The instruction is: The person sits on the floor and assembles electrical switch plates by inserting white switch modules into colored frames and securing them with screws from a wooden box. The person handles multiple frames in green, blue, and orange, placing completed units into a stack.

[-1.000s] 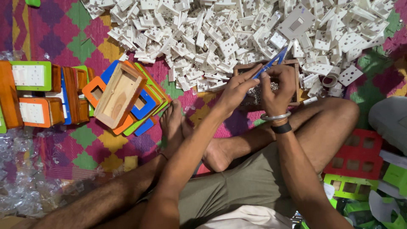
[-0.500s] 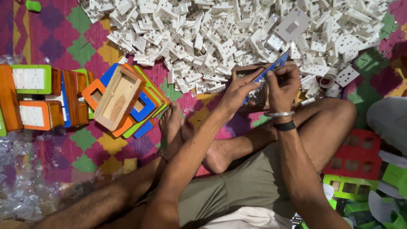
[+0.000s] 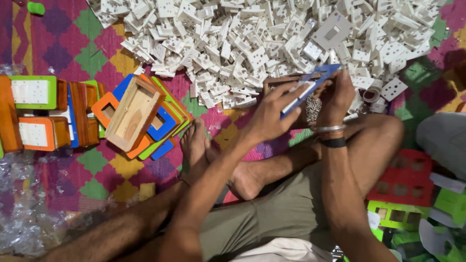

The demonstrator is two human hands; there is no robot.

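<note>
A heap of white socket parts (image 3: 252, 43) spreads across the far side of the patterned mat (image 3: 97, 53), crowding our hands; coloured frames (image 3: 141, 116) lie left. Our left hand (image 3: 272, 114) and right hand (image 3: 337, 97) pinch a blue switch plate (image 3: 310, 85), fingers closed on it. Its long axis tilts up-right, white inset showing.

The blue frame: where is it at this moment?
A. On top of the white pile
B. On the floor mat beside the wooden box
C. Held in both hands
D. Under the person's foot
C: the left hand and the right hand both grip the blue frame.
</note>
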